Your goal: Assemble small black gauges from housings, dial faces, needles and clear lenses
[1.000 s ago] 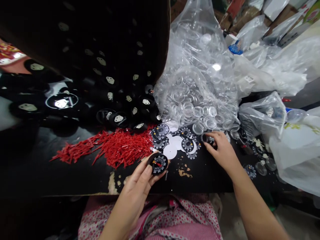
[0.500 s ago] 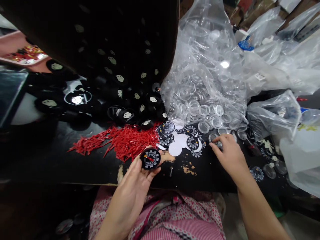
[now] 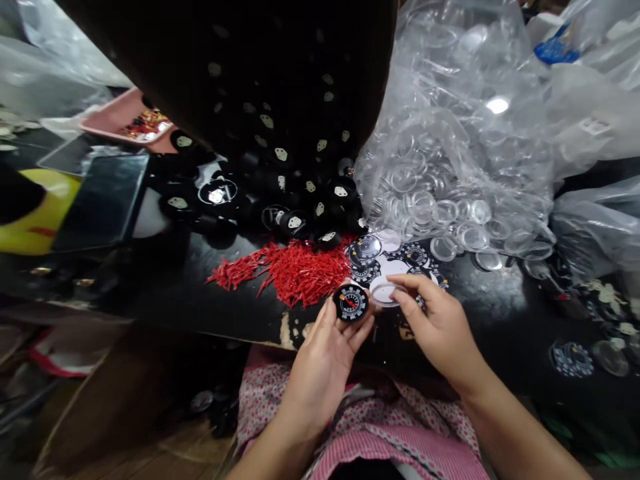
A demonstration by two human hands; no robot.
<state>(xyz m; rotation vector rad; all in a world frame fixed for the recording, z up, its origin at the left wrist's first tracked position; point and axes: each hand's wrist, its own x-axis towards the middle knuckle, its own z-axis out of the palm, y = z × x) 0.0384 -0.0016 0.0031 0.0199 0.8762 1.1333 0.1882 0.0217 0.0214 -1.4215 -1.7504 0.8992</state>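
My left hand (image 3: 325,360) is closed around a small round black dial gauge (image 3: 351,303), its numbered face turned up with a red pointer on it. Just to its right, my right hand (image 3: 437,327) pinches a clear round plastic cover (image 3: 383,293) by its edge. The cover is tilted and lies very close to the gauge; whether they touch I cannot tell. Behind the hands is a heap of red pointers (image 3: 305,273). Printed dial discs (image 3: 414,253), black with white numbers, are spread beside it, partly hidden by my right hand.
A big clear plastic bag (image 3: 450,87) spills many clear covers (image 3: 473,237) at the back right. Black cases (image 3: 290,223) with pale plates crowd the back, under a large dark container (image 3: 250,53). A pink tray (image 3: 113,117) and a dark glassy panel (image 3: 103,200) stand left.
My right hand has come from the clear covers at the right to beside the gauge, now holding a clear cover. My left hand still holds the gauge. The view has swung left.
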